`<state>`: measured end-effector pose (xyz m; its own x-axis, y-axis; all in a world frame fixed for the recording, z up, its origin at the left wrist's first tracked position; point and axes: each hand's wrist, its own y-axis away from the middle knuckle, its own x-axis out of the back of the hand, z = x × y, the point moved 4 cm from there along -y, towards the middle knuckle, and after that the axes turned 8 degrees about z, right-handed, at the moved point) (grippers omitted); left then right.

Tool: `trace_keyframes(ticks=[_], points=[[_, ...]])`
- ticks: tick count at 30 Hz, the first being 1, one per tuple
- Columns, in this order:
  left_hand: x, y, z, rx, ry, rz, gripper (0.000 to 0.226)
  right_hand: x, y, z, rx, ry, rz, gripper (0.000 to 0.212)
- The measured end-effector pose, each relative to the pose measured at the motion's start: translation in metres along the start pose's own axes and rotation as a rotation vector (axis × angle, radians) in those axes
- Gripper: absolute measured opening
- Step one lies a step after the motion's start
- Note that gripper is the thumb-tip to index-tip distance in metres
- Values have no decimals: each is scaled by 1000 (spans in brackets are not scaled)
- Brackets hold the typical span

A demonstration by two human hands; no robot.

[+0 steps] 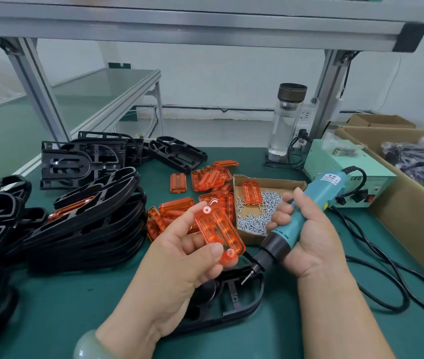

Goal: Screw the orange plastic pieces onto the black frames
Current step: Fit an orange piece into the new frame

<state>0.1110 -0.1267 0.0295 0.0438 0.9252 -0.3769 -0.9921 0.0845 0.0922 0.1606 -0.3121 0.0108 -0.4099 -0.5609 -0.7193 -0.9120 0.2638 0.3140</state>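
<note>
My left hand [179, 268] pinched an orange piece [218, 229] between thumb and curled fingers, long axis 11-to-5 o'clock; my right hand [306, 239] wrapped the screwdriver [317, 195], bit aimed 7 o'clock over a black frame [231, 304].

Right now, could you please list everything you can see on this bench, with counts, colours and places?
held orange piece: one, clear orange, above the near black frame.
loose orange pieces: a heap, uncounted, orange, centre.
near black frame: one, black, under the hands.
stacked black frames: many, black, left side.
screw box: one, brown cardboard, right of the heap.
screws: many, silver, in the screw box.
electric screwdriver: one, teal, bit pointing at the near black frame.
power unit: one, pale green, back right.
bottle: one, clear, dark cap, at the back.
cardboard boxes: two, brown, right edge.
bracelet: one, pale green, left wrist.
left hand: pinches the held orange piece.
right hand: grips the electric screwdriver.
</note>
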Motion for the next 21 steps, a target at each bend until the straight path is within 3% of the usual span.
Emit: trace_keyframes(ticks=[5,10,21], points=[[3,0,3,-1,-50,22,64,0,0,0,1,0,-5,16],[11,-1,2,29,-157,60,39,-1,0,0,-1,1,-3,17],[32,-4,20,-253,-819,263,21,0,-1,1,4,3,1,18]])
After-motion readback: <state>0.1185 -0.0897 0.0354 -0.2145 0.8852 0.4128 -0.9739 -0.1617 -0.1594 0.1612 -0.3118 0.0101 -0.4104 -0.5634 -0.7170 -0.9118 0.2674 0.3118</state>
